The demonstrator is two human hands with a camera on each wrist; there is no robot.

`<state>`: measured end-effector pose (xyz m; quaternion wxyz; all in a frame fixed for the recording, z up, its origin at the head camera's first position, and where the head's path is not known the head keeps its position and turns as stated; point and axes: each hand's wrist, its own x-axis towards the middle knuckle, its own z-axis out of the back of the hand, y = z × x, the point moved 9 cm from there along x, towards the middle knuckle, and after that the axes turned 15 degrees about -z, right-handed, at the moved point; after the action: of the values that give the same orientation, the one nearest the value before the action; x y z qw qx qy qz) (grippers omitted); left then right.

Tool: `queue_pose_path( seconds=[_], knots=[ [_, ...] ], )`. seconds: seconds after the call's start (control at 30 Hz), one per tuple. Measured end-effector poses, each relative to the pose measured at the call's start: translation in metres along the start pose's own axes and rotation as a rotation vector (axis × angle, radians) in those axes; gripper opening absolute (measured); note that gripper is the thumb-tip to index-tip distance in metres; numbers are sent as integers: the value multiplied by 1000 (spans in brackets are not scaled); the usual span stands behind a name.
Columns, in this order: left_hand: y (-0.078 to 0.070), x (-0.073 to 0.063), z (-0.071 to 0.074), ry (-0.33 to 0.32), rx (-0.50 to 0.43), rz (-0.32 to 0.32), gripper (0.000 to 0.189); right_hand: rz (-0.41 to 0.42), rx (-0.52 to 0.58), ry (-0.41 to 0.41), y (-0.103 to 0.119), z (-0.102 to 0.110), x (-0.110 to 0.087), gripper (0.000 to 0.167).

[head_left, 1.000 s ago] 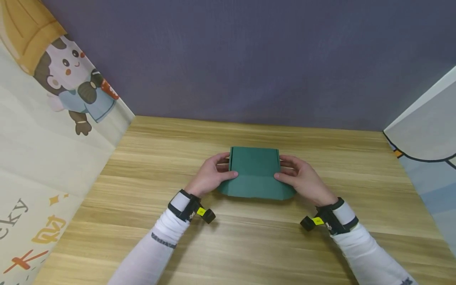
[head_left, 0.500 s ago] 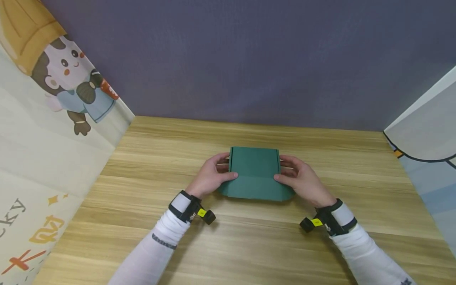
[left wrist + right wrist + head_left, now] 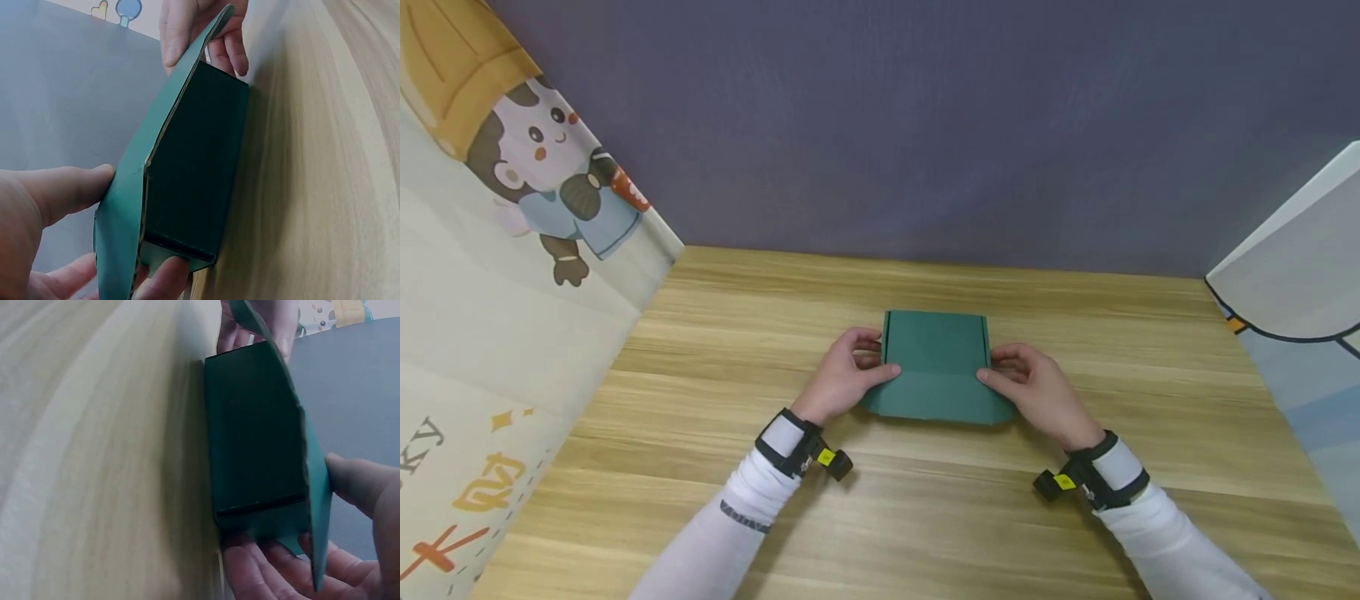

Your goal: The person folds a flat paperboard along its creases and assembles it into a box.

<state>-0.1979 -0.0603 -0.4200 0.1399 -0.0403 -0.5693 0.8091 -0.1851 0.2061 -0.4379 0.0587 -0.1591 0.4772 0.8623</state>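
Observation:
A dark green cardboard box (image 3: 936, 342) sits on the table with its lid down over the top. The lid's front flap (image 3: 940, 400) juts out toward me, its raw edge showing in both wrist views. My left hand (image 3: 838, 377) grips the box's left side, thumb on the lid and fingers down along the side wall. On the opposite side my right hand (image 3: 1043, 396) holds it the same way, its thumb pressing the lid near the flap's fold. Under the flap, the box's front wall (image 3: 194, 156) is visible in the left wrist view.
The wood-grain table (image 3: 910, 517) stretches around the box on all sides. A dark grey-blue panel (image 3: 925, 125) rises behind it. Printed cartoon sheets stand at the left (image 3: 490, 333) and right (image 3: 1292, 267). Each wrist wears a strap with a small camera.
The fingers of my right hand have slid slightly back toward me along the box's side, and the left fingers a little too. The box has stayed almost in place.

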Motion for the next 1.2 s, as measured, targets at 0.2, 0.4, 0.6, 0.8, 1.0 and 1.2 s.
queue_pose_path(
  seconds=[0.2, 0.4, 0.6, 0.8, 1.0, 1.2],
  knots=[
    [-9, 9, 3, -22, -65, -75, 48, 93, 21, 9, 13, 15, 3, 61],
    [-29, 18, 11, 30, -43, -210, 46, 195, 58, 101, 33, 32, 3, 71],
    [-39, 24, 8, 112, -154, -206, 59, 217, 34, 193, 41, 41, 6, 73],
    [-46, 29, 7, 101, -126, -220, 58, 218, -13, 157, 45, 50, 12, 64],
    [-56, 29, 13, 40, -58, -282, 47, 182, -47, 70, 48, 60, 14, 60],
    [-60, 30, 18, -15, -59, -299, 39, 180, -40, 22, 57, 64, 12, 48]
  ],
)
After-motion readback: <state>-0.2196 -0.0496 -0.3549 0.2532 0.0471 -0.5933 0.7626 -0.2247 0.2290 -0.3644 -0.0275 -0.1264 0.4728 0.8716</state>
